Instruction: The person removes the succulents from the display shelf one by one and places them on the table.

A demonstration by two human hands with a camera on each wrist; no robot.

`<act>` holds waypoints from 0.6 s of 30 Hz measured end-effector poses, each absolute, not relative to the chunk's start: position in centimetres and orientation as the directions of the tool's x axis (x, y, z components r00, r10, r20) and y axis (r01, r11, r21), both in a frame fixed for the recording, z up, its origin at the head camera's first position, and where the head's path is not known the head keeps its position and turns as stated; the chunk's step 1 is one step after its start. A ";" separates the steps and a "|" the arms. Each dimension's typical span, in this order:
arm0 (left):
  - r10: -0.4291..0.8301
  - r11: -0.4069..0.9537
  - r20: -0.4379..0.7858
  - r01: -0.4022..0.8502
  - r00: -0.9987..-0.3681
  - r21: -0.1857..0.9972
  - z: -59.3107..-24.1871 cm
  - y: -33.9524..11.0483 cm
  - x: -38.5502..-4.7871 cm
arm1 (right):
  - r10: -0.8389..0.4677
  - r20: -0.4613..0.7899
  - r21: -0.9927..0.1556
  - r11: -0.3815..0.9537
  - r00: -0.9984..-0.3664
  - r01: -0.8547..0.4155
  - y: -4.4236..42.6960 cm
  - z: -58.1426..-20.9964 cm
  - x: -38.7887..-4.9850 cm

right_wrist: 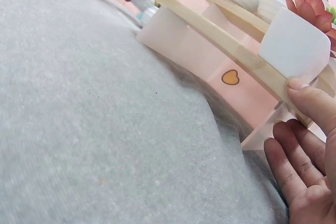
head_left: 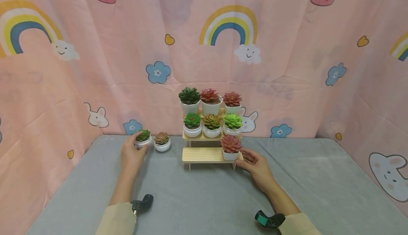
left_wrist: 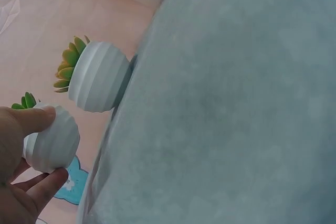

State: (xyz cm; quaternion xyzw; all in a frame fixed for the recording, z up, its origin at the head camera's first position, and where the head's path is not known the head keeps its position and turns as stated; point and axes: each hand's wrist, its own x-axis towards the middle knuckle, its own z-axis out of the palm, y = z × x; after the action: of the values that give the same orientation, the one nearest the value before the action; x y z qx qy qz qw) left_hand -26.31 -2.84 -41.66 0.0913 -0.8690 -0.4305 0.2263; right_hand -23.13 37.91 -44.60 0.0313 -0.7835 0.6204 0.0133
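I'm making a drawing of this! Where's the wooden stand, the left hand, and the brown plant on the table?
Wooden stand (head_left: 202,154): head view, bare part of its bottom shelf.
Left hand (head_left: 132,154): head view, middle of the hand.
Brown plant (head_left: 162,139): head view, its leaves.

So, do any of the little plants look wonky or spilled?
One looks wonky: the red, rosette-shaped succulent in the middle of the top wooden shelf sits off-centre in its round white pot, toward the left. I see nothing spilled.
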 end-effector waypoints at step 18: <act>-0.350 0.534 0.229 0.007 -0.908 0.845 -43.0 -3.1 -26.2 | -0.031 0.061 -0.966 0.248 -0.998 -0.067 38.0 -44.7 -23.1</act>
State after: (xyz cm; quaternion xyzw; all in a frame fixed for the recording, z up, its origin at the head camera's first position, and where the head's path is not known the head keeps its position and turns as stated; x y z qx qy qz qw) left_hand -26.25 -3.11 -43.00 0.1004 -0.8552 -0.4719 0.1892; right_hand -23.12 37.97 -44.72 0.0309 -0.7897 0.6125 0.0148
